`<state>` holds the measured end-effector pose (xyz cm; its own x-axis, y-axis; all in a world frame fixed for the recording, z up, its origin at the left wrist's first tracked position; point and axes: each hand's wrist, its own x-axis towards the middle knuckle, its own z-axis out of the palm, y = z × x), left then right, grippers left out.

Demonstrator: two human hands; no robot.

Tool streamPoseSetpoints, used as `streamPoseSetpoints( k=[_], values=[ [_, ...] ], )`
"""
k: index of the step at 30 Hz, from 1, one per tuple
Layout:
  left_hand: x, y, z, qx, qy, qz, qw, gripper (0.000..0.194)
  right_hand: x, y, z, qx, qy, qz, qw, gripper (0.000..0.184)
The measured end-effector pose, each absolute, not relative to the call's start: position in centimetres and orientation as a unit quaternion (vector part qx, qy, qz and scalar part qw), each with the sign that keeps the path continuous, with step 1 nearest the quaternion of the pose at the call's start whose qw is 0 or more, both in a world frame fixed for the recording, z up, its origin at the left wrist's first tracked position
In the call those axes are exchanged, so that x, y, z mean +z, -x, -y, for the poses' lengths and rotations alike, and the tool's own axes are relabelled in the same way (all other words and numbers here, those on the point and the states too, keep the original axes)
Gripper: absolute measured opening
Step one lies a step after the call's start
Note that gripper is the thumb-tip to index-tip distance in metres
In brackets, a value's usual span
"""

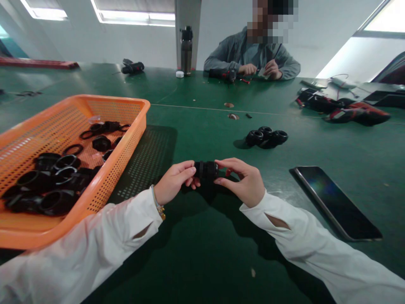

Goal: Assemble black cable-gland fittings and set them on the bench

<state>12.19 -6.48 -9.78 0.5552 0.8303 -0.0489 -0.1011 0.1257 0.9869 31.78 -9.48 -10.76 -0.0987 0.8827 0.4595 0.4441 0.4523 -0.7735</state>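
Note:
A black ribbed cable gland [206,170] is held level just above the green table, between my two hands. My left hand [177,179] pinches its left end with thumb and fingers. At the other end, my right hand [243,179] has thumb and forefinger closed around the rim, the remaining fingers curled behind. Beyond my right hand, several similar black glands [267,137] stand in a small cluster. To my left, an orange perforated basket [144,110] holds loose black fittings [58,202] and rings [72,149].
A phone [338,202] lies right of my right forearm. Across the table [190,253] a person [249,55] in a grey jacket handles something small, beside a power drill [228,75]. A bottle [186,50] stands at the far edge. Red-and-black tools [344,106] lie far right.

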Motion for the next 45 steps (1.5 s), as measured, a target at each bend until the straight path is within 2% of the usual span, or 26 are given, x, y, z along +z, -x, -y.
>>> streamPoseSetpoints(
  k=[27,33,37,45],
  values=[
    [-9.70,-12.22,6.48,0.348,-0.568,-0.326,0.671,0.036,-10.44,-31.78,9.49,0.247,0.482,0.703,0.460,0.027],
    [-9.69,-12.17,6.47,0.346,-0.570,-0.330,0.668,0.034,-10.52,-31.67,9.61,0.259,0.480,0.694,0.470,0.040],
    [-9.77,-12.19,6.45,0.347,-0.572,-0.328,0.667,0.034,-10.46,-31.67,9.62,0.246,0.464,0.710,0.469,0.030],
    [-9.82,-12.12,6.47,0.345,-0.570,-0.328,0.670,0.034,-10.40,-31.70,9.58,0.244,0.458,0.713,0.471,0.031]
  ],
)
